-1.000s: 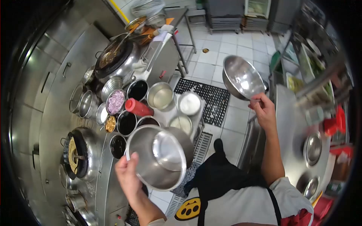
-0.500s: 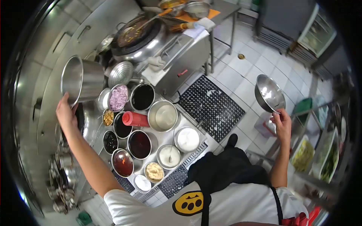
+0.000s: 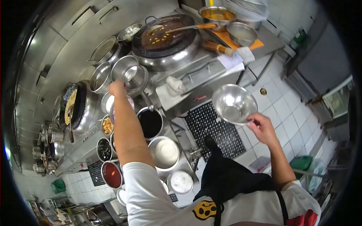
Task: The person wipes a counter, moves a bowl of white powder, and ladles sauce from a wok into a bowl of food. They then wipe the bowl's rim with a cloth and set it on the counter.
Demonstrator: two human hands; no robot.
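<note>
My left hand (image 3: 117, 87) is closed on the near rim of a deep metal pot (image 3: 124, 67), whose mouth faces up toward the camera. Beside that pot are a round perforated strainer (image 3: 138, 81) and another metal pot (image 3: 100, 78). My right hand (image 3: 259, 126) pinches the rim of a shiny metal bowl (image 3: 234, 103), held tilted in the air over the black floor mat. Nothing shows inside the bowl. Below my left forearm, which partly hides them, stand containers with dark liquid (image 3: 149, 122), a pale liquid (image 3: 165, 152) and red sauce (image 3: 112, 174).
A large wok (image 3: 164, 35) with a ladle sits at the top, beside a cloth (image 3: 175, 86). A second wok (image 3: 77, 105) with yellow food is at the left. Bowls stand on the metal table (image 3: 269, 35) at upper right. A perforated black mat (image 3: 196, 116) covers part of the floor.
The view has shifted. My left hand has carried the pot toward the strainer and big wok, with its mouth turned upward. The bowl in my right hand is nearer the counter.
</note>
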